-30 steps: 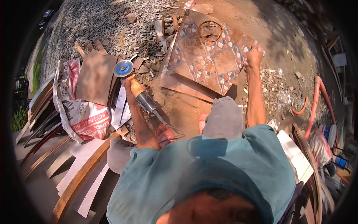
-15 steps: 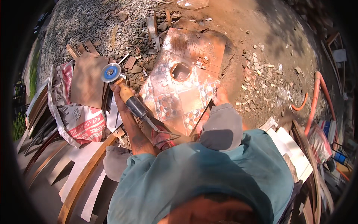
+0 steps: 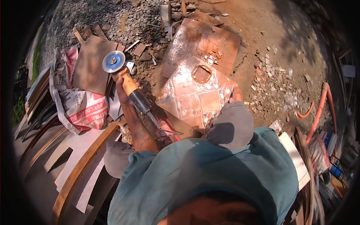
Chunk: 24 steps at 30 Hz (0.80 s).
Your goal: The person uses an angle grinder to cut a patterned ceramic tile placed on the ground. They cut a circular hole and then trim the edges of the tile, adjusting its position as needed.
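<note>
The left grip [image 3: 120, 89] is clamped around the grinder [image 3: 130, 84], seemingly holding its disc [image 3: 113, 61] outward to clear the tile [image 3: 209, 100] just left of the right grip [image 3: 236, 96], which touches the tile's edge, its closure impossible to tell.

Outdoors in strong sunlight, on bare brown dirt [image 3: 255, 18] under dappled shadow [image 3: 303, 33], beside loose grey gravel [image 3: 84, 20] and green grass [image 3: 38, 56].

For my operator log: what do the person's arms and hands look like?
The left hand and right hand are gloveless. The left sleeve of the teal shirt is short, baring the left forearm with a blurred marking, perhaps a tattoo. A grey-clad knee hides the right forearm.
</note>
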### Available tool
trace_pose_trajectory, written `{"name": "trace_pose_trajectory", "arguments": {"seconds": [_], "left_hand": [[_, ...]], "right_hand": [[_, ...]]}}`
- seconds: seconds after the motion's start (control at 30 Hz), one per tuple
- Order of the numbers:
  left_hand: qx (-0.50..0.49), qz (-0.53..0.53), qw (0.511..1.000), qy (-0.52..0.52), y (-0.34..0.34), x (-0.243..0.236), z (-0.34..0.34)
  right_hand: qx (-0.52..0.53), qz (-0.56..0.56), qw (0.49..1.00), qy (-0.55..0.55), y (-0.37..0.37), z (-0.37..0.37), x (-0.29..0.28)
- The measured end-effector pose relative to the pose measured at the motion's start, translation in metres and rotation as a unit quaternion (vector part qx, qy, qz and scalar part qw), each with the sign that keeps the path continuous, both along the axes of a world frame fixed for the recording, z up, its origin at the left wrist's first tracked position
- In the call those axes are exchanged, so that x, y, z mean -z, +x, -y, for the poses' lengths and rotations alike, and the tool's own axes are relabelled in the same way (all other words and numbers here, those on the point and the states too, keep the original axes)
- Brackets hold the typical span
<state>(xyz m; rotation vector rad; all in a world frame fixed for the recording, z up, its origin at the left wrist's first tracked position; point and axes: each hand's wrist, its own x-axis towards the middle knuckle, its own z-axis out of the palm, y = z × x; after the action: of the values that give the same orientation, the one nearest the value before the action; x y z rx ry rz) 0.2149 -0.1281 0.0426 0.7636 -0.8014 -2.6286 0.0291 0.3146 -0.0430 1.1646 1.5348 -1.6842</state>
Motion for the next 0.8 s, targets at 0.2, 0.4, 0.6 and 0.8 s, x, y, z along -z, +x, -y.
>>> {"name": "trace_pose_trajectory", "arguments": {"seconds": [0.2, 0.4, 0.6, 0.8], "left_hand": [[-0.017, 0.055, 0.998, -0.019, -0.021, -0.006, -0.013], [0.039, 0.075, 0.996, -0.027, -0.040, -0.006, -0.036], [0.129, 0.098, 0.986, -0.042, -0.059, 0.010, -0.047], [0.198, 0.131, 0.971, -0.028, -0.085, 0.000, -0.081]], "right_hand": [[0.084, -0.102, 0.991, 0.014, -0.089, -0.042, 0.074], [0.147, -0.163, 0.972, -0.083, -0.147, -0.035, 0.055], [0.100, -0.101, 0.974, -0.174, -0.047, 0.010, 0.003], [0.043, 0.104, 0.981, -0.160, 0.059, 0.019, 0.000]]}}
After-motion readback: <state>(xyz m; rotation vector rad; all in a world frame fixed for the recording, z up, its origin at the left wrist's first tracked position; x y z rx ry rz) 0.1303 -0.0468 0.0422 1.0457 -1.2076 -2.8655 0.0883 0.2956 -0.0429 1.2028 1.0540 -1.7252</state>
